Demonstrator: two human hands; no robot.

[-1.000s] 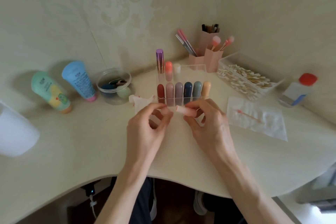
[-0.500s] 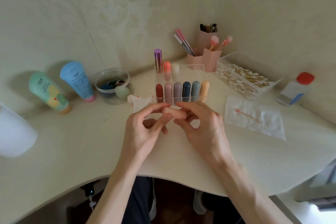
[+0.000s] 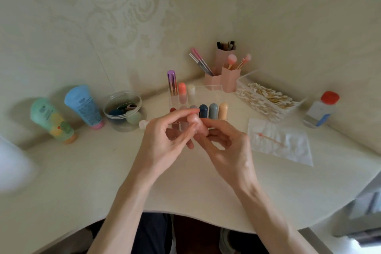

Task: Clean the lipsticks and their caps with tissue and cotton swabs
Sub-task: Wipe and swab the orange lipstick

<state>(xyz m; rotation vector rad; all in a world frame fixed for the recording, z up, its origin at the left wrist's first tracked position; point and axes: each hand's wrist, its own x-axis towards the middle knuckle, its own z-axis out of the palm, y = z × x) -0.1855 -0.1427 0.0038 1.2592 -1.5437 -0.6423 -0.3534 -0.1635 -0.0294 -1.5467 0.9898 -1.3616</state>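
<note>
Both hands meet over the middle of the cream table, sharing one pale pink lipstick. Right hand pinches the tube between curled fingertips and thumb, with the rounded end pointing toward 11 o'clock. Left hand closes on that rounded end, forefinger bent over the top and the other fingers curled underneath. The lipstick is held just above the table, in front of a clear rack at 12 o'clock.

In the rack's front row, a navy lipstick, a grey-blue lipstick and a peach lipstick stand upright; others in that row are mostly hidden behind the fingers. The back row holds a purple metallic lipstick, a coral lipstick and a cream lipstick.

At 3 o'clock, a flat tissue lies on the table with one cotton swab resting on it, its tip stained pink. At 2 o'clock sits a clear box of cotton swabs, and beyond it a bottle with a red cap. Pink brush holders stand at 1 o'clock. A small crumpled tissue scrap shows beside the left knuckles at 10 o'clock, near a round clear tub. Farther toward 9 o'clock, a blue tube and a green tube lean against the wall.
</note>
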